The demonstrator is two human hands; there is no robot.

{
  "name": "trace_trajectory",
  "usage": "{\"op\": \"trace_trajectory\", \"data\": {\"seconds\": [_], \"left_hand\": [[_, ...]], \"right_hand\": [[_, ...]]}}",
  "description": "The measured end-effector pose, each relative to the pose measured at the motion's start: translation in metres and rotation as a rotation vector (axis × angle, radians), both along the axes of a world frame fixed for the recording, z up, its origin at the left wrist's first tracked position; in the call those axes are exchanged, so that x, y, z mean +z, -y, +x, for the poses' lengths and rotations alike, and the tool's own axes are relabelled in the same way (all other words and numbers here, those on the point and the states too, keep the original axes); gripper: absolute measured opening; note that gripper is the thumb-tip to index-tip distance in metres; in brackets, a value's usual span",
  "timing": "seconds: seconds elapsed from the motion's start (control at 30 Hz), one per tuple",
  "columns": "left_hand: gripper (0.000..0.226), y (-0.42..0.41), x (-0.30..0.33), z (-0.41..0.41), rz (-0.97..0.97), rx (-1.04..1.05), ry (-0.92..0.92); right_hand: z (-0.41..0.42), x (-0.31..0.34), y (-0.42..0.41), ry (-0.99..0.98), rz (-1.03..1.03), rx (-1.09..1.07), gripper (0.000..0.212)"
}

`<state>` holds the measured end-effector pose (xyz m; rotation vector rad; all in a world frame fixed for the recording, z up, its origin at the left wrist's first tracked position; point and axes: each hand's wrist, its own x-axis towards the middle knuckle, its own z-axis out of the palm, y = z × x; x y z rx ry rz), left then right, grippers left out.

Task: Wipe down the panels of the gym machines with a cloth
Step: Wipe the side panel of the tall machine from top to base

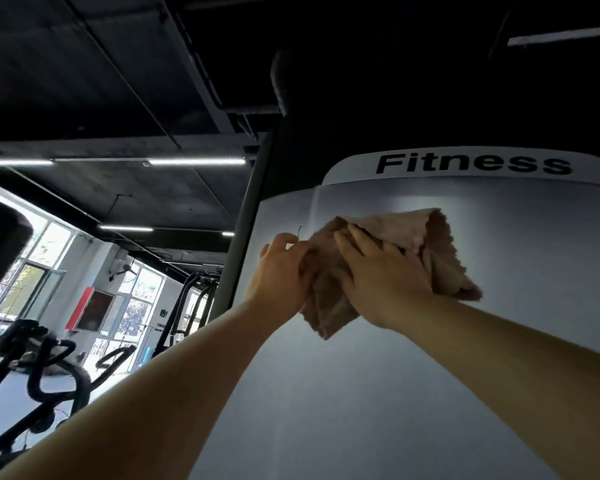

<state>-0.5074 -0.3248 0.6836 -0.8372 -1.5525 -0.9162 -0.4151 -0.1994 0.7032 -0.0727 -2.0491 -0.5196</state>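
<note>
**A:** Start with the big piece. What are we dealing with?

**B:** The panel [413, 358] of the machine: a broad, pale grey shroud filling the view from about 1 o'clock round to 6, with a white cap strip [347, 168] reading "Fitness" along its top. It looks rigid and smooth, so I'd judge it will take firm pressure without flexing, though a cloth may skate on it.

**A:** And the cloth?

**B:** The cloth [440, 251] is a pinkish-tan terry piece, bunched and folded, pressed against the upper panel just under the strip, slightly toward 1 o'clock from centre. Soft, light and floppy by the look of it; loose corners hang at 7 and 4 o'clock.

**A:** The hands?

**B:** Close together, both on it. The right hand [378, 278] lies over the cloth with fingers spread, pressing it to the panel. The left hand [281, 271], at 9 o'clock of it, has fingers curled round the cloth's left edge.

**A:** Best hold?

**B:** Probably a flat palm on the folded middle, loose ends tucked under, so nothing drags.
</note>
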Motion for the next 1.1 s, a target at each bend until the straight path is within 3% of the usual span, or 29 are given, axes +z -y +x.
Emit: {"op": "trace_trajectory", "data": {"seconds": [0.1, 0.3, 0.5, 0.6, 0.7, 0.83, 0.9, 1.0, 1.1], "left_hand": [[0.032, 0.018, -0.003, -0.016, 0.102, -0.056, 0.032], [0.039, 0.049, -0.018, -0.053, 0.053, -0.026, 0.154], [0.058, 0.05, -0.037, -0.065, -0.007, -0.053, 0.34], [0.065, 0.048, -0.042, -0.059, -0.12, -0.026, 0.309], [0.06, 0.052, -0.042, -0.056, -0.156, 0.011, 0.316], [0.063, 0.055, -0.046, -0.061, -0.216, 0.033, 0.386], [0.062, 0.056, -0.048, -0.063, -0.238, 0.022, 0.388], [0.042, 0.059, -0.05, -0.064, -0.224, -0.052, 0.37], [0.041, 0.059, -0.049, -0.064, -0.232, -0.072, 0.379]], "right_hand": [[-0.019, 0.027, 0.008, -0.018, 0.065, -0.019, 0.057], [-0.064, 0.062, 0.04, -0.056, 0.119, -0.049, 0.055], [-0.056, -0.018, 0.038, 0.046, 0.257, 0.077, 0.058], [-0.037, -0.036, 0.026, 0.155, 0.289, 0.095, 0.064], [-0.047, 0.009, 0.03, 0.063, 0.331, -0.062, 0.063], [-0.069, 0.059, 0.052, -0.048, 0.172, -0.147, 0.059], [-0.072, 0.04, 0.058, 0.004, 0.149, -0.109, 0.061], [-0.061, -0.022, 0.049, 0.118, 0.254, 0.043, 0.058], [-0.045, -0.014, 0.039, 0.127, 0.222, 0.12, 0.055]]}}
